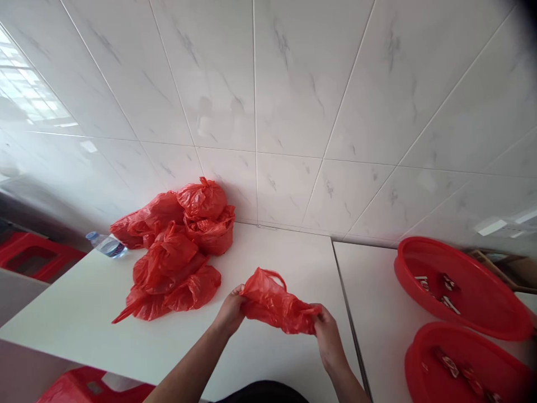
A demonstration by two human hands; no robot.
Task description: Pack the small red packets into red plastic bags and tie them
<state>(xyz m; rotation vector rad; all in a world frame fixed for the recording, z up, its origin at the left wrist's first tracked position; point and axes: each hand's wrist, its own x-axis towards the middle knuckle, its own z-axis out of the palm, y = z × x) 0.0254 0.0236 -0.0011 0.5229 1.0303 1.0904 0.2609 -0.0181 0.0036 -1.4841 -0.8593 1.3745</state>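
At the far left, a clear plastic bottle with a blue cap lay on its side at the edge of a smooth white table, beside a heap of full red plastic bags. The bags leaned together near the wall, probably to leave room in front of the person. Next came the left hand, pinching the left end of a thin, crumpled red plastic bag; the right hand gripped its right end. The hands were apart, seemingly to keep the limp film spread between them. To the right, two round red plastic trays, one far and one near, held small wrapped pieces, presumably within easy reach.
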